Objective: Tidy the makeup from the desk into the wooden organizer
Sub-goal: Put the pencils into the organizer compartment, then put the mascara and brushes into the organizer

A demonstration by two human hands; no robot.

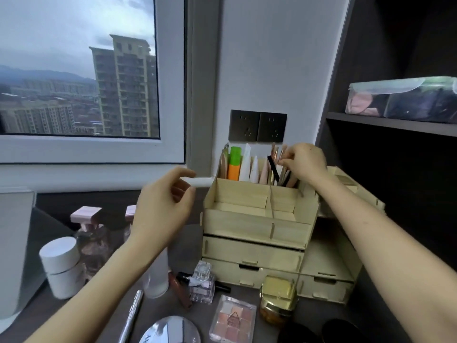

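Note:
The pale wooden organizer (pixel 249 226) stands on the dark desk against the wall, with drawers below and open compartments on top. Tubes and a green-and-orange bottle (pixel 234 164) fill its back left slot. My right hand (pixel 305 162) is above the back right slot, fingers pinched on the makeup brushes (pixel 284 169) standing there. My left hand (pixel 163 206) hovers left of the organizer, fingers loosely curled and holding nothing. On the desk in front lie an eyeshadow palette (pixel 232 318), a clear perfume bottle (pixel 202 283), a lip gloss (pixel 179 289) and a gold-lidded jar (pixel 278 300).
A white jar (pixel 63 267), pink-capped bottles (pixel 89 233), a frosted tube (pixel 155 276), a silver pen (pixel 132 315) and a round mirror (pixel 170 330) sit left and front. A white appliance (pixel 14 243) stands at far left. Dark shelves (pixel 395 125) rise at right.

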